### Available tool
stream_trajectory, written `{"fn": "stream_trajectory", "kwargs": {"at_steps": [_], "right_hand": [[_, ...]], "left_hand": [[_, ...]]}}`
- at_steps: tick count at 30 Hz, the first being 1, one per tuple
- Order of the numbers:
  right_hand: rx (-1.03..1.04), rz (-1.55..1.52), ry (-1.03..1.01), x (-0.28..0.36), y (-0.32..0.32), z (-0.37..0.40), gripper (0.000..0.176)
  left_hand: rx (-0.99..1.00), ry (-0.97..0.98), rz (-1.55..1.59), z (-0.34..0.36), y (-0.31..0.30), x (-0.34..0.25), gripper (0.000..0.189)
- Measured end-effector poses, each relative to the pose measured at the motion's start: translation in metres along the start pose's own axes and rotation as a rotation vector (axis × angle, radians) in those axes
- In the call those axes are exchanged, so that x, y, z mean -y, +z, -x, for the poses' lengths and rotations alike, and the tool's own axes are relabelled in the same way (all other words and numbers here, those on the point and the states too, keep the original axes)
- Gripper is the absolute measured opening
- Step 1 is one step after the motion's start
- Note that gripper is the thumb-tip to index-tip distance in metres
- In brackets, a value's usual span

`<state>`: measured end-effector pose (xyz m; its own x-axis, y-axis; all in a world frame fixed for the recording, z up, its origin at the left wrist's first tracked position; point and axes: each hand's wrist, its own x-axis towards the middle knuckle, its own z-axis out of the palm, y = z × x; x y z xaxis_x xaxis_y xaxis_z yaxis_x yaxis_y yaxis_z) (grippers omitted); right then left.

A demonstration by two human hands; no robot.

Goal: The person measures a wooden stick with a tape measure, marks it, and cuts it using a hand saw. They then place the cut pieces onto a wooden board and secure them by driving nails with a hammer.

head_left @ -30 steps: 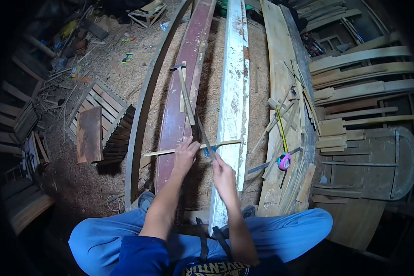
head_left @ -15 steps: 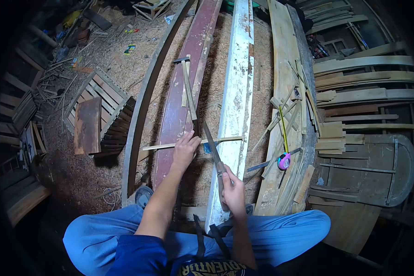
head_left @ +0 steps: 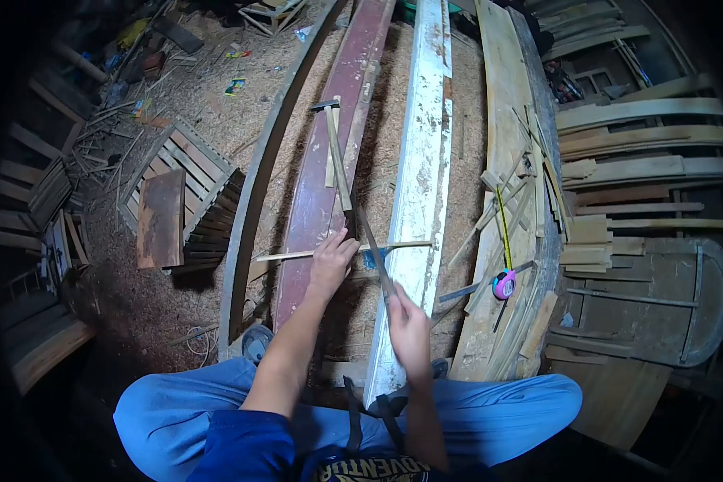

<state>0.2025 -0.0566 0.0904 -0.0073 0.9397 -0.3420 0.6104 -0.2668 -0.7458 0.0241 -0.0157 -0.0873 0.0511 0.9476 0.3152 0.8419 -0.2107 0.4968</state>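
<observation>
A thin wooden strip [head_left: 289, 255] lies crosswise over a reddish plank [head_left: 307, 213] and a white-painted plank [head_left: 418, 181]. My left hand [head_left: 333, 261] is on the strip at the reddish plank, its fingers bent over it. Closed round the grip of a long, narrow, dark-bladed tool, my right hand [head_left: 410, 329] is above the white plank. The tool looks like a handsaw [head_left: 373, 251] seen nearly edge-on; its blade crosses the strip just right of my left hand. Beyond my left fingers, a hammer [head_left: 340, 165] rests on the reddish plank.
To the right, a pink tape measure [head_left: 504, 284] with its yellow tape out sits among thin offcuts on a pale board [head_left: 490, 104]. A slatted wooden frame [head_left: 197, 161] stands at the left. Stacked curved wood pieces [head_left: 643, 140] are at far right. Shavings cover the floor.
The saw and my right hand have moved slightly forward, away from my body, across the strip. My left hand keeps its place on the strip. The whole view has shifted a little.
</observation>
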Motion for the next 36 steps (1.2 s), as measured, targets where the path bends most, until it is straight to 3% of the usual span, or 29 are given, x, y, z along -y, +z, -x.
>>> {"fn": "stream_trajectory", "kwargs": {"at_steps": [4, 6, 10, 12, 14, 16, 17, 22, 25, 30, 32, 34, 36], "right_hand": [[-0.043, 0.049, -0.116, -0.001, 0.012, -0.016, 0.041], [0.016, 0.004, -0.041, -0.012, 0.000, 0.010, 0.040], [-0.061, -0.112, -0.125, -0.025, -0.009, 0.028, 0.040], [0.014, -0.014, 0.057, -0.004, -0.010, 0.007, 0.040], [0.033, -0.016, 0.002, 0.008, -0.019, 0.002, 0.040], [0.107, -0.002, 0.149, 0.012, -0.028, 0.013, 0.040], [0.017, -0.035, -0.049, -0.011, -0.020, 0.022, 0.040], [-0.019, -0.077, -0.013, -0.010, -0.013, 0.020, 0.041], [0.045, 0.060, 0.055, 0.013, -0.030, 0.010, 0.042], [0.047, -0.013, 0.047, -0.005, -0.016, 0.031, 0.043], [-0.002, 0.005, 0.101, -0.005, -0.006, 0.042, 0.043], [0.020, -0.018, 0.087, -0.004, -0.005, 0.045, 0.043], [0.042, 0.005, 0.125, 0.000, -0.009, 0.049, 0.042]], "left_hand": [[-0.002, -0.007, 0.024, 0.000, 0.005, 0.000, 0.036], [-0.022, -0.025, 0.021, 0.002, 0.008, 0.001, 0.035], [-0.013, -0.013, 0.009, -0.001, 0.003, -0.003, 0.032], [-0.014, -0.016, 0.006, -0.004, 0.001, -0.001, 0.032], [-0.012, -0.016, 0.022, -0.004, 0.007, 0.004, 0.033], [0.016, -0.002, 0.021, -0.001, 0.001, -0.003, 0.036], [0.036, 0.020, 0.000, -0.005, -0.003, -0.004, 0.038], [0.080, 0.114, -0.033, 0.000, 0.005, 0.001, 0.044], [0.062, 0.072, 0.011, -0.005, -0.001, -0.004, 0.042], [0.022, 0.063, -0.019, 0.003, -0.006, -0.009, 0.034], [-0.050, 0.019, 0.065, 0.008, -0.009, -0.010, 0.037], [0.011, -0.021, 0.141, 0.007, -0.022, -0.012, 0.032], [-0.118, -0.157, 0.072, 0.001, -0.028, -0.010, 0.033]]}}
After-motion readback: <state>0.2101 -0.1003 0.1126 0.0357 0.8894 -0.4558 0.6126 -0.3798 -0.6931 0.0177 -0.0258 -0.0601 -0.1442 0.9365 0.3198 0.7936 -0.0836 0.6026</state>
